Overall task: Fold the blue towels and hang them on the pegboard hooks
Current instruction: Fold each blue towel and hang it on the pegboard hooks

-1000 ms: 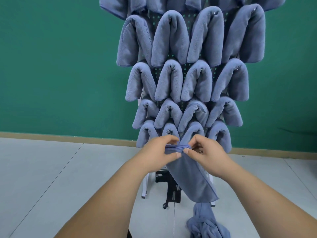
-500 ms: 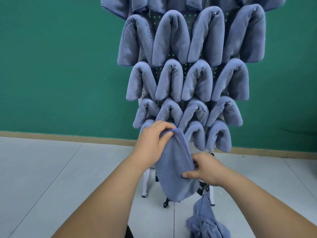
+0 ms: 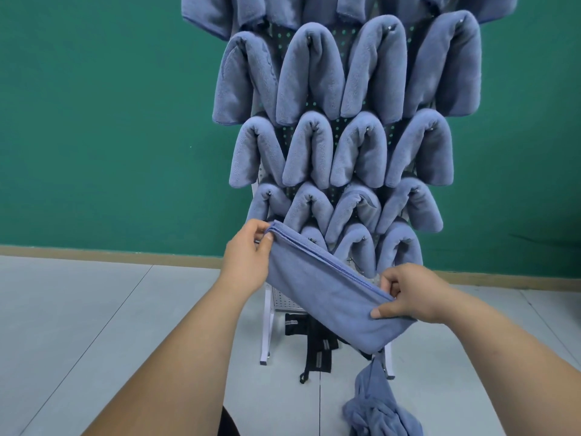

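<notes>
A folded blue towel [image 3: 327, 291] stretches as a long band in front of the pegboard's lower part, slanting down to the right. My left hand [image 3: 248, 259] pinches its upper left end. My right hand [image 3: 408, 294] pinches its lower right end, thumb on the front. Behind it the white pegboard [image 3: 338, 127] carries several rows of folded blue towels [image 3: 309, 80] draped over hooks. One bare hook [image 3: 353, 262] shows just above the held towel, beside the lowest hung towels.
A heap of loose blue towels [image 3: 377, 410] lies on the grey floor at the lower right. A black strap [image 3: 317, 350] hangs under the pegboard between its white legs [image 3: 267, 328]. A green wall stands behind.
Both hands have moved apart: the left went up and left, the right down and right. The towel, first bunched between them and hanging down, is now pulled into a slanted band.
</notes>
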Demonstrator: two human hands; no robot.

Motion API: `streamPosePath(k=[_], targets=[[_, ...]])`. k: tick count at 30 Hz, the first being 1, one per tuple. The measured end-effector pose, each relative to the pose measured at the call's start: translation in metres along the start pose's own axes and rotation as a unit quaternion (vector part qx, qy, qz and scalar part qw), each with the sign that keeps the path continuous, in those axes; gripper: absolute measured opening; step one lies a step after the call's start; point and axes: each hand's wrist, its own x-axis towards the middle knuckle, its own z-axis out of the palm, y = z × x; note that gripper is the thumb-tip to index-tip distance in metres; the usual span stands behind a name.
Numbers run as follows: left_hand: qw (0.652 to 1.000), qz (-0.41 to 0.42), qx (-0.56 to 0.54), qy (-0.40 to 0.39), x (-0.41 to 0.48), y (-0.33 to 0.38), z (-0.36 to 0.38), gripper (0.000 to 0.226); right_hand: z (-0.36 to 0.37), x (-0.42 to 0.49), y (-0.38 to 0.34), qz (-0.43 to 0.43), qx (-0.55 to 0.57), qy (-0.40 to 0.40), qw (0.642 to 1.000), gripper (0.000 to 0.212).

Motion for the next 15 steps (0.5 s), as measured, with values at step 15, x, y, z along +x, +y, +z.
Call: streamPosePath(k=[15], targets=[[0.966, -0.204, -0.119, 0.108, 0.006, 0.000, 0.004, 0.014, -0.027, -0.009, -0.004, 0.026, 0.477, 0.118, 0.870, 0.032]])
